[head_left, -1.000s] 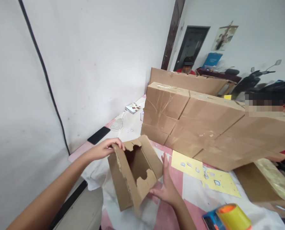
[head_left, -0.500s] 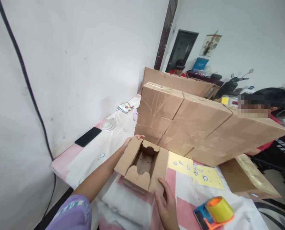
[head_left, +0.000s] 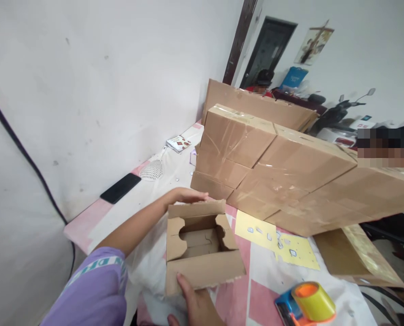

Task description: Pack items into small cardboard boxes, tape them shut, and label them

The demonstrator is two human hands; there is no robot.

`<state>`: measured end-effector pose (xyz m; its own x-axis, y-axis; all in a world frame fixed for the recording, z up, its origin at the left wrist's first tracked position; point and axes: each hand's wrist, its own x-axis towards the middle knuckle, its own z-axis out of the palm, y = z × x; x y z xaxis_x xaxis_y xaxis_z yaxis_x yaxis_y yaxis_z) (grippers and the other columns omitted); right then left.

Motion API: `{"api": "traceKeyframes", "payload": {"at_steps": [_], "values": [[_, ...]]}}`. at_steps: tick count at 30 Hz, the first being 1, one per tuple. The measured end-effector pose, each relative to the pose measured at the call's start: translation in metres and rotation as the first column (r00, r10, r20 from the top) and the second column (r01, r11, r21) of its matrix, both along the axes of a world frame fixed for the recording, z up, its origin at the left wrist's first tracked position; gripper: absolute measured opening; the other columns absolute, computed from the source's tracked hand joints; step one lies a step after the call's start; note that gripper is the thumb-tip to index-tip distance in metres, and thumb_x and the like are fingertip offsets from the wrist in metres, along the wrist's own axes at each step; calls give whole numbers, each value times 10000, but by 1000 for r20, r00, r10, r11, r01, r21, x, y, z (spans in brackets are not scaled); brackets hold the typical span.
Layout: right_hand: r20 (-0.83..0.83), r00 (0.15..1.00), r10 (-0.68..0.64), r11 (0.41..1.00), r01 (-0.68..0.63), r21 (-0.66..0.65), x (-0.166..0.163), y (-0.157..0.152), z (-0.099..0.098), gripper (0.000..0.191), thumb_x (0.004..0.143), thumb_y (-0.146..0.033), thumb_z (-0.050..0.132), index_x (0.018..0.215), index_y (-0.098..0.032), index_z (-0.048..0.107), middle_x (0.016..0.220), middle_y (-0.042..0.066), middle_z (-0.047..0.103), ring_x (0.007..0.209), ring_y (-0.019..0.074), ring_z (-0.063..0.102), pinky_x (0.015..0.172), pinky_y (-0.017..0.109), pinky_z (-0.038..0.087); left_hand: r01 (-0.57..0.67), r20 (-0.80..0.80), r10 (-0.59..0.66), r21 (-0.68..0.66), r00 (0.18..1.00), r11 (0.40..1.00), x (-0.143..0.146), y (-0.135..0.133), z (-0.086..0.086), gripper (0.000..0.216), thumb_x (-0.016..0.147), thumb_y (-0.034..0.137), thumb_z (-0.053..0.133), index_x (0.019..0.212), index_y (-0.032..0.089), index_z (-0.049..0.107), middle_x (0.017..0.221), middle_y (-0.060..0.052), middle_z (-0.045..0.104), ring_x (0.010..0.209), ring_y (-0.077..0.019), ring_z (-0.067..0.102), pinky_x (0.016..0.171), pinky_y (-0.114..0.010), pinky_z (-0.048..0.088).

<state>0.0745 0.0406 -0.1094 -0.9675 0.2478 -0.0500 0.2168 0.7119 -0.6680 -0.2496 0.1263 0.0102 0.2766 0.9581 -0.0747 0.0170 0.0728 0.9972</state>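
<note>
A small open cardboard box stands upright on the table, its top flaps spread and its notched inner flaps showing. My left hand lies flat on the far flap, fingers stretched out over its edge. My right hand presses against the near flap at the bottom of the view, thumb up on the cardboard, fingers partly out of sight.
Stacked sealed cartons form a wall behind the box. A yellow sheet with stickers, a tape dispenser, a flat carton, a black phone and a booklet lie around. People sit beyond the cartons.
The box has been turned from tilted on its side to upright with the opening facing up. My left hand shifted to the far flap, my right to the near flap.
</note>
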Motion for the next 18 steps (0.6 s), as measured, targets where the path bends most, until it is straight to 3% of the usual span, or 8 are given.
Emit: {"api": "traceKeyframes", "payload": {"at_steps": [3,5,8,10,12,15,16,18], "values": [[-22,992,122,992,-123,-25,-13,9,19,1007,666,-291,835,1573,-158,417,1323,181,703,1237,417,660,1039,487,548,97,-171,-102,-35,980,995,-30,-2,25,362,685,375,824,1012,221,816,899,-54,798,803,-242,727,668,-292,548],[-106,975,193,977,-201,-72,-17,13,30,839,801,-305,745,1571,-223,422,1401,125,665,1304,329,632,1077,399,524,144,-275,-154,-53,949,988,-34,-1,35,306,672,312,828,961,211,825,824,-38,787,761,-224,715,644,-270,525],[-303,870,388,900,-429,-78,-23,14,30,443,997,-344,564,1438,-303,574,1424,33,659,1213,172,681,1056,260,491,166,-416,-165,-34,894,986,-17,1,42,243,739,242,749,970,211,819,825,-4,776,755,-167,680,682,-233,478],[-391,794,465,846,-529,-67,-25,11,20,323,1046,-386,497,1301,-285,667,1241,8,764,1000,123,728,974,232,499,156,-489,-135,1,862,988,1,3,45,260,771,200,698,1004,224,810,911,2,783,793,-147,661,724,-226,455],[-408,806,428,860,-503,-91,-26,9,7,300,1045,-382,479,1177,-252,715,1007,6,809,851,125,712,908,251,503,140,-537,-99,35,838,990,17,6,46,272,803,190,660,1030,236,802,994,-11,786,837,-150,656,760,-238,447],[-303,892,335,920,-379,-97,-22,14,-5,266,993,-303,492,1064,-225,736,873,32,775,852,170,683,874,302,504,134,-566,-70,73,821,988,23,10,45,291,830,260,690,1105,265,784,1117,-30,776,929,-176,672,819,-263,459],[-255,913,318,935,-347,-76,-20,19,-7,252,975,-283,504,1049,-226,738,877,39,766,873,185,678,860,314,510,87,-532,-25,91,846,992,18,12,42,312,813,297,734,1121,271,779,1137,-34,773,961,-187,679,844,-272,467],[-181,936,301,951,-309,-15,-13,29,-7,228,965,-267,524,1040,-252,739,883,38,751,888,206,679,815,328,533,-156,-377,191,122,906,980,-4,15,32,345,764,360,808,1093,260,780,1126,-45,774,979,-202,692,878,-294,485]]}}
